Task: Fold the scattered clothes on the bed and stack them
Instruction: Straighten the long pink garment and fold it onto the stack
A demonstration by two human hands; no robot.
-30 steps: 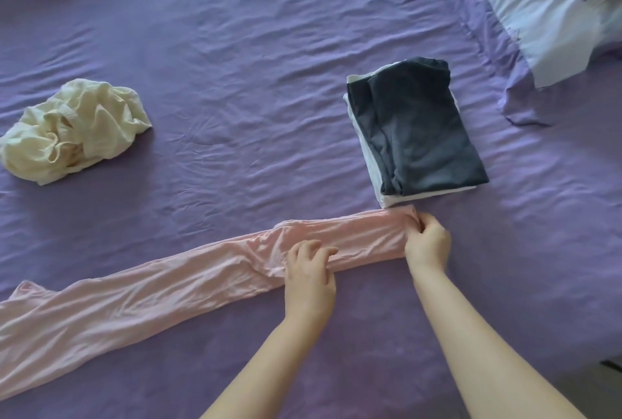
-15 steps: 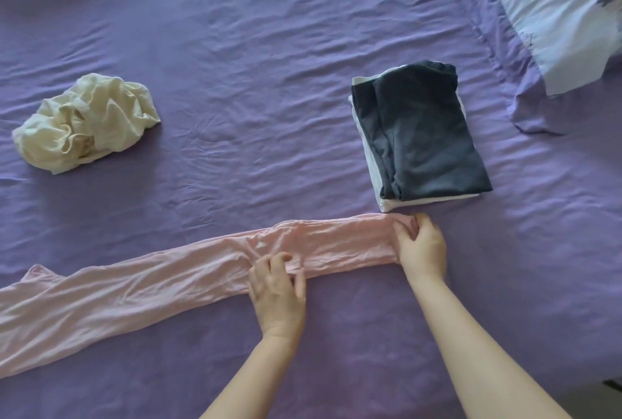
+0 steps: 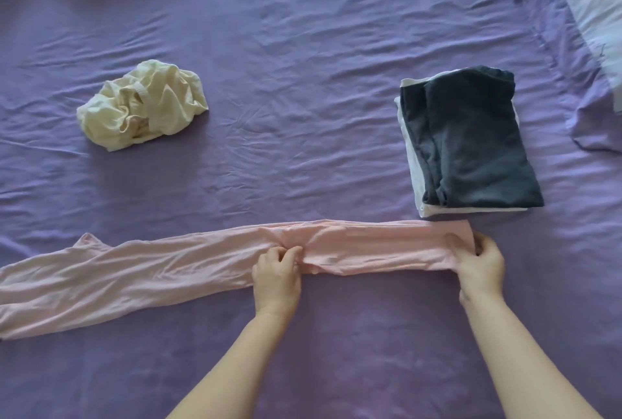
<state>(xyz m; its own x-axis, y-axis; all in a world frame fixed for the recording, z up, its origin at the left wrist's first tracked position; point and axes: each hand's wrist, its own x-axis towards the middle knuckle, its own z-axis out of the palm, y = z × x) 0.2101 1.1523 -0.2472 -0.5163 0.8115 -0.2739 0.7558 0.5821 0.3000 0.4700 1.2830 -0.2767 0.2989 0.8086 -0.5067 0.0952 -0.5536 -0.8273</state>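
Purple bed sheet [image 3: 303,48]; pink garment [image 3: 168,270] pinched mid-length by left hand [image 3: 276,279], end gripped by right hand [image 3: 481,265]. Risk: strip untwisted if grip slackened.

Both hands gripping pink garment [image 3: 188,270] on purple bed [image 3: 303,48], left hand [image 3: 276,279], right hand [image 3: 479,265]

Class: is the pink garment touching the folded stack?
Cannot tell. In the head view, the pink garment's far edge meets the stack's white bottom corner, with no clear gap or contact.
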